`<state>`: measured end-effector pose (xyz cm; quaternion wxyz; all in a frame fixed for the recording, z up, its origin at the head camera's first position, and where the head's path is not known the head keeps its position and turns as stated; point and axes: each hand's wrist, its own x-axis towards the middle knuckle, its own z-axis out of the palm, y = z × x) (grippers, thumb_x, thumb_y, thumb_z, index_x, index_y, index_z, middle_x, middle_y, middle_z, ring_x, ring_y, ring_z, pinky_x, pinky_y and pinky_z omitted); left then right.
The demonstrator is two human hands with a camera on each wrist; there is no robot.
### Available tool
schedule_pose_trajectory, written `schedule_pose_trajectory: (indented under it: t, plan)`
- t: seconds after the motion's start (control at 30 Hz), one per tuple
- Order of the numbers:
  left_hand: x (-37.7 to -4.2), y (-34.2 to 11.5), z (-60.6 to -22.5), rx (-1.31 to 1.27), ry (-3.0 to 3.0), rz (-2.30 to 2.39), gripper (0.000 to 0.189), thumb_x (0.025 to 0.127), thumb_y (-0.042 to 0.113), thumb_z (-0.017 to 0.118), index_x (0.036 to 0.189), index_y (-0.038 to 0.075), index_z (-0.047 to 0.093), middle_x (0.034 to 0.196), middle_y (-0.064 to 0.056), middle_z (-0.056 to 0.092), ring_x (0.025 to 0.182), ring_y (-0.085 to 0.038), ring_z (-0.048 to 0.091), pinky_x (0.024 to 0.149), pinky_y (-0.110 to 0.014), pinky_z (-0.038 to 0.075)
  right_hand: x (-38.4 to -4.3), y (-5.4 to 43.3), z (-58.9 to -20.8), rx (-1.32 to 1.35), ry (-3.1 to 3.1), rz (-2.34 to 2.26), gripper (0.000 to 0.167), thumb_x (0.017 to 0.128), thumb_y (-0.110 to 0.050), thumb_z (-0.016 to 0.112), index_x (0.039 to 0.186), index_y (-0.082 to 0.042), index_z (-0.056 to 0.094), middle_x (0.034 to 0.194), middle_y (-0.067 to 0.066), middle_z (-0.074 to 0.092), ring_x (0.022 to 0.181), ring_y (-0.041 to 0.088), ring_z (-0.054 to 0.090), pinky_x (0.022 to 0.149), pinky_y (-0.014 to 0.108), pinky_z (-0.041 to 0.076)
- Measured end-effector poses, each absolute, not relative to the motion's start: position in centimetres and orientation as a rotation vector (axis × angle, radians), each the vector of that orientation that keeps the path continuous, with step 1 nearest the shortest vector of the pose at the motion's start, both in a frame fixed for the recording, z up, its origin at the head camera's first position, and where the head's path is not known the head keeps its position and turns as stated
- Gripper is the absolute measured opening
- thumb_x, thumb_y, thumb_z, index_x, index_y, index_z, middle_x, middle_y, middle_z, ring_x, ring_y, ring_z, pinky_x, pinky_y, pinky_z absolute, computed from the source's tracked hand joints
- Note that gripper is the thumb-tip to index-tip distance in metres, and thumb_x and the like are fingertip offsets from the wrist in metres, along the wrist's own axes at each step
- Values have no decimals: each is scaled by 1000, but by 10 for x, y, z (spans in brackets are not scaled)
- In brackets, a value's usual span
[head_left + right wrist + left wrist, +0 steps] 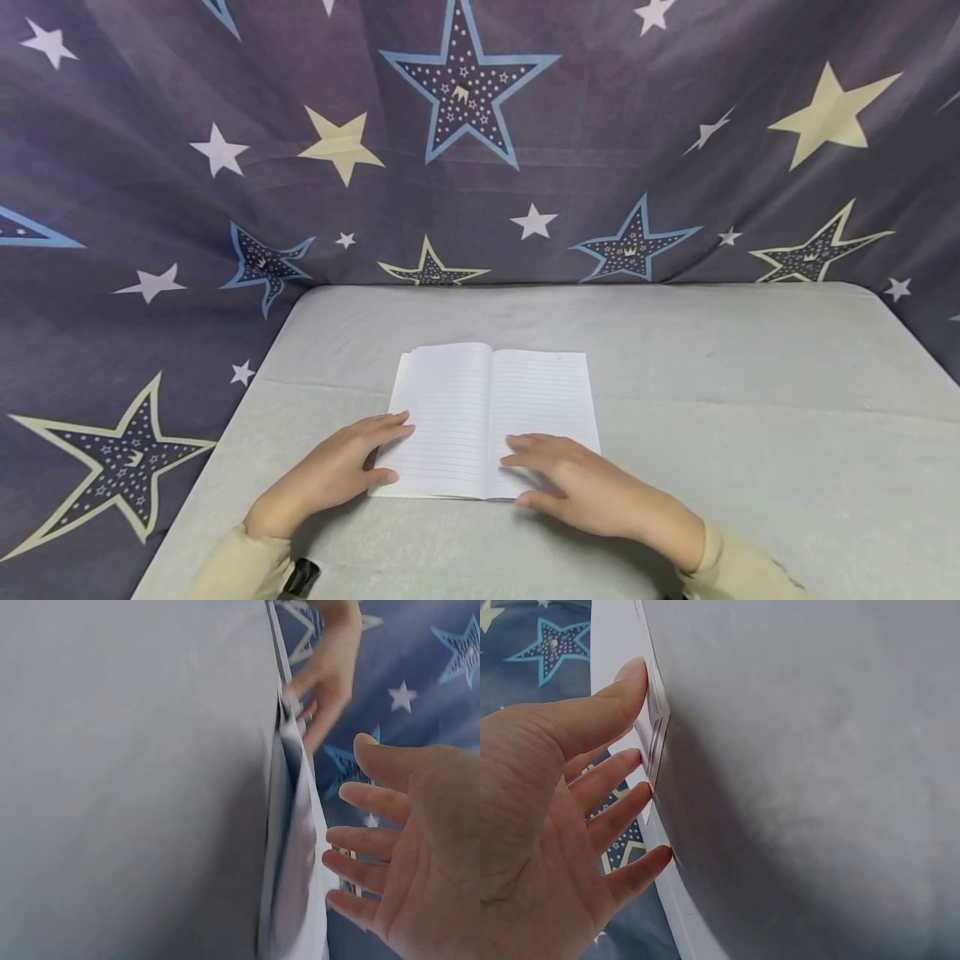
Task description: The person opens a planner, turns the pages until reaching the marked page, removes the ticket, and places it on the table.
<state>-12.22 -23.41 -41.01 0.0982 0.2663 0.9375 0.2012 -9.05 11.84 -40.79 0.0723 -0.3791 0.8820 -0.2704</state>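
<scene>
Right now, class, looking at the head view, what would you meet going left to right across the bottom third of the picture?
Large yellow-outlined star → left beige sleeve → left hand → centre fold of the open lined notebook → right hand → right beige sleeve.

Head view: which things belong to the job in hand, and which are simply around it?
Part of the job:
open lined notebook
left hand, at the left page
right hand, over the right page

Just around:
star-patterned cloth
grey tabletop under the notebook
beige sleeves
</scene>
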Motion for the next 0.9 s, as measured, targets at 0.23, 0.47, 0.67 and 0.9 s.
schedule_pose_trajectory:
  t: [0.23, 0.47, 0.67, 0.9]
  plan:
    - [-122, -234, -409, 791, 2774, 606, 59, 85, 18, 78, 139, 8, 57, 149, -12, 47, 137, -37, 42, 109, -56, 36, -99, 161, -410, -1085, 2723, -804, 49, 88, -27, 76, 132, -10, 62, 142, 15, 53, 132, 34, 49, 107, 53, 40]
    - [-122, -234, -411, 799, 2773, 609, 59, 85, 17, 78, 139, 8, 57, 149, -13, 47, 137, -37, 42, 109, -57, 35, -103, 187, -417, -1046, 2771, -667, 78, 72, -38, 85, 138, -6, 58, 149, 21, 44, 137, 42, 40, 107, 59, 37]
    - [-122, -235, -412, 793, 2773, 611, 60, 85, 17, 77, 140, 9, 56, 150, -12, 46, 137, -37, 41, 109, -58, 35, -105, 191, -421, -1085, 2787, -630, 82, 70, -52, 79, 136, -6, 60, 150, 20, 44, 136, 43, 41, 104, 60, 39]
    - [-122, -236, -414, 780, 2774, 619, 60, 85, 18, 77, 141, 10, 56, 151, -10, 45, 137, -36, 41, 109, -58, 34, -106, 189, -421, -1081, 2804, -618, 80, 71, -56, 75, 134, -7, 63, 149, 19, 45, 135, 43, 42, 103, 60, 41]
